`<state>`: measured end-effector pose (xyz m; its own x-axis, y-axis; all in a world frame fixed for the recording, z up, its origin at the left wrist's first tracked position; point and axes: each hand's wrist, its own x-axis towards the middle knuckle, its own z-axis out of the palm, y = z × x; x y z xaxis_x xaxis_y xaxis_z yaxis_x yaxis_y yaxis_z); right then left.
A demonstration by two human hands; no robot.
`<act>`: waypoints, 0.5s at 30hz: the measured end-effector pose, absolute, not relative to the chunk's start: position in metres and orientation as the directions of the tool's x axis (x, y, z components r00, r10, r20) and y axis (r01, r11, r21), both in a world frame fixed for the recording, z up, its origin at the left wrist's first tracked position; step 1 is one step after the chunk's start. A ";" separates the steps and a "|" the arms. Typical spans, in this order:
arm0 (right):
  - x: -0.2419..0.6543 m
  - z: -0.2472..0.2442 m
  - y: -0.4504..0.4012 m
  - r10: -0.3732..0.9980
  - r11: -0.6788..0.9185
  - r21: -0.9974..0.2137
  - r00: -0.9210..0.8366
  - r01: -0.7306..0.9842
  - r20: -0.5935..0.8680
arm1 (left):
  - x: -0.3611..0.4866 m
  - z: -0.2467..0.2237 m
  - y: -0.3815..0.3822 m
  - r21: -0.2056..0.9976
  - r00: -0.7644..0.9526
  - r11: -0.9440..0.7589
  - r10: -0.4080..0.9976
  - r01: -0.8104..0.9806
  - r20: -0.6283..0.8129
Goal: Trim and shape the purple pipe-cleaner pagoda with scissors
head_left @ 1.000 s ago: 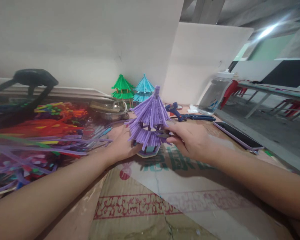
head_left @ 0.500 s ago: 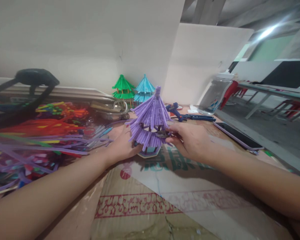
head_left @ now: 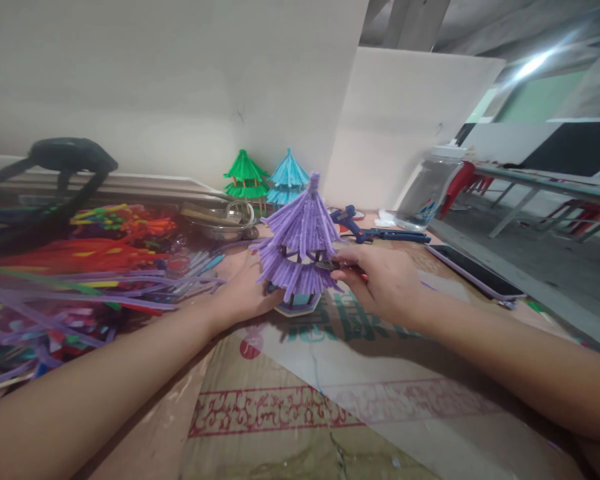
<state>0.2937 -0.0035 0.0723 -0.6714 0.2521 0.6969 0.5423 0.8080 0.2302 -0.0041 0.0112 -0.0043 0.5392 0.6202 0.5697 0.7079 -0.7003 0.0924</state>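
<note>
A purple two-tiered pavilion model (head_left: 307, 230) of fuzzy strips stands upright at the centre, with dark posts and a pale many-sided base. My left hand (head_left: 253, 287) grips it at the lower left side; its fingertips are partly hidden behind the lower roof. On the right, my right hand (head_left: 375, 273) is closed around a small dark metal tool (head_left: 327, 265), whose tip reaches between the two roofs, at the lower roof's upper edge. The tool's handles are mostly hidden by my fingers.
Behind stand a green model (head_left: 245, 175) and a light blue one (head_left: 289, 175). Colourful fuzzy strips (head_left: 80, 260) cover the left side, near a metal bowl (head_left: 220, 227). At right are a blue glue gun (head_left: 351, 223), a phone (head_left: 475, 270) and a clear plastic jar (head_left: 430, 190).
The dark tool in my right hand has shifted slightly and looks narrower. A short purple strip now shows just behind my right wrist. My left hand stays on the model.
</note>
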 end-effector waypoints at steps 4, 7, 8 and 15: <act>0.294 0.073 -0.003 0.258 0.827 0.193 -0.661 0.528 0.705 | -0.004 -0.002 0.010 0.093 0.541 -0.707 0.613 0.701 0.576; 0.294 0.072 -0.004 0.220 0.831 0.226 -0.674 0.508 0.706 | -0.003 0.000 0.008 0.087 0.546 -0.701 0.622 0.708 0.561; 0.294 0.071 -0.004 0.218 0.828 0.233 -0.676 0.510 0.704 | -0.003 0.000 0.008 0.087 0.547 -0.696 0.629 0.713 0.552; 0.294 0.072 -0.005 0.231 0.821 0.232 -0.676 0.521 0.700 | -0.003 -0.003 0.009 0.087 0.520 -0.679 0.631 0.729 0.575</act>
